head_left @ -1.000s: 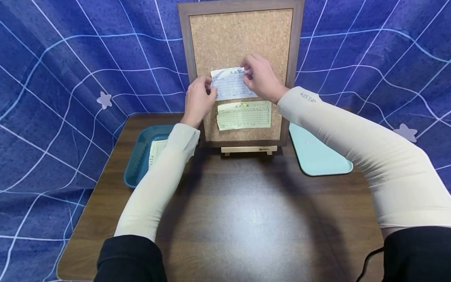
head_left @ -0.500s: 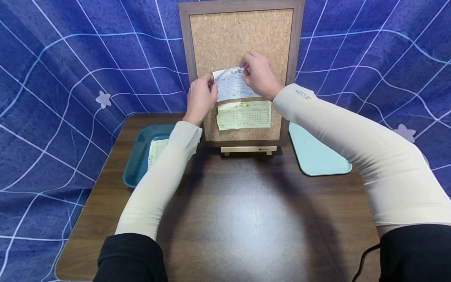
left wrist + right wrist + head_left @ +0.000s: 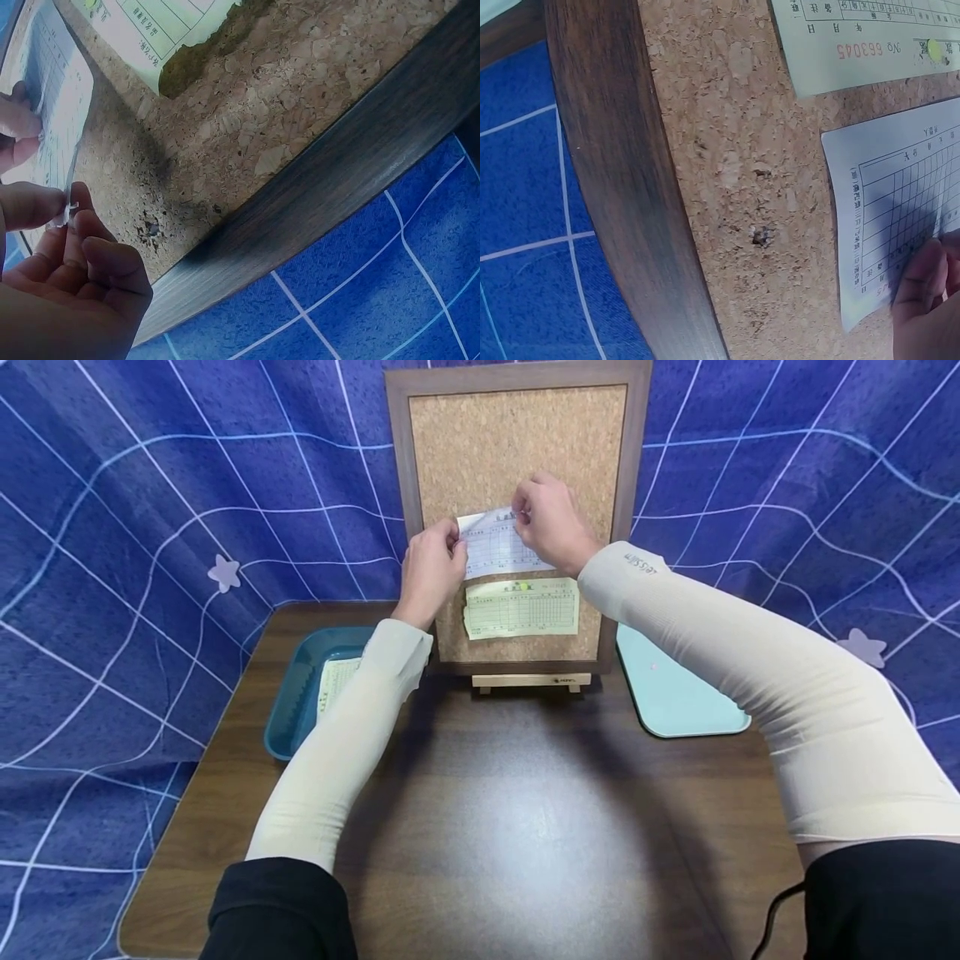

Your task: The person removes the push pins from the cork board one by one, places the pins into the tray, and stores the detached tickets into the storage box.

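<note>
A white printed receipt slip (image 3: 495, 545) stands in front of the cork board (image 3: 517, 439), its top left bowed. My left hand (image 3: 430, 568) pinches its left edge between thumb and fingers; the left wrist view shows this edge lifted off the cork. At the slip's upper part my right hand (image 3: 553, 522) pinches the paper with curled fingers; whether a pin is between them is hidden. Just below, a pale green receipt slip (image 3: 521, 614) hangs on the cork with a yellow pushpin (image 3: 523, 586) at its top; its left edge is torn.
The framed board leans upright on a small wooden stand (image 3: 532, 681). To the left a blue tray (image 3: 288, 693) holds another green slip (image 3: 335, 681), partly behind my left sleeve. A pale turquoise tray (image 3: 682, 697) lies at right. Behind hangs a blue curtain (image 3: 135, 527).
My left hand and the white slip's left edge have shifted slightly right, and its top left has bowed more. The right hand stays nearly in place.
</note>
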`<state>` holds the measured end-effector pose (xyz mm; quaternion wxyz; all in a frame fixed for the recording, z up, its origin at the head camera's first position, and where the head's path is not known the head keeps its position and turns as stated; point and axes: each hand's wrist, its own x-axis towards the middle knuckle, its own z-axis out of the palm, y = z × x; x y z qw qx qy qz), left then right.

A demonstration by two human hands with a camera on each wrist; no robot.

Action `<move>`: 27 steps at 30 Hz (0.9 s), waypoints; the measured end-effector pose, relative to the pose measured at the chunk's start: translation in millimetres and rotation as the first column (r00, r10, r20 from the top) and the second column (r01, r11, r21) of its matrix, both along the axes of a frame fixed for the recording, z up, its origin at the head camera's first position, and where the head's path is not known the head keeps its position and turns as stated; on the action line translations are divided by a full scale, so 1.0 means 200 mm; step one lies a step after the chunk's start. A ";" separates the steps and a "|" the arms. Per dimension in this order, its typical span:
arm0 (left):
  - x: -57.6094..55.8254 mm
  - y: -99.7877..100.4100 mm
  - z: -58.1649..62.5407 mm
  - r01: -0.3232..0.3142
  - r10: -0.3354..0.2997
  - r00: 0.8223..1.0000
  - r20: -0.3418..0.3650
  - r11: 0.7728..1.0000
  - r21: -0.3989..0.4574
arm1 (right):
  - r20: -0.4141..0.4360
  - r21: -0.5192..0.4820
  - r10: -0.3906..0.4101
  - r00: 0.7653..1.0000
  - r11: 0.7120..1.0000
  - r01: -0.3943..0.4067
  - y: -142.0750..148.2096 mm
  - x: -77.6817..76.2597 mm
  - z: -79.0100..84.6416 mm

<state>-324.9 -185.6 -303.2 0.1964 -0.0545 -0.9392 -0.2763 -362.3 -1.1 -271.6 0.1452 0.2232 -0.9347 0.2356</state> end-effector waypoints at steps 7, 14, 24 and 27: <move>0.01 0.00 0.00 -0.007 0.007 1.000 -0.019 1.000 -0.001 | -0.064 -0.010 -0.039 0.997 0.999 0.038 -0.02 0.00 -0.01; 0.01 0.00 0.01 -0.008 0.008 1.000 -0.017 1.000 0.002 | -0.060 -0.020 -0.060 0.996 0.998 0.059 -0.03 0.00 -0.02; 0.01 0.00 0.02 -0.021 0.021 1.000 -0.001 1.000 -0.012 | -0.108 -0.041 -0.035 0.994 0.999 0.031 -0.02 0.00 -0.05; 0.01 0.00 0.02 -0.025 0.026 1.000 0.005 0.999 -0.019 | -0.132 -0.052 -0.028 0.991 0.998 0.022 -0.02 0.00 -0.06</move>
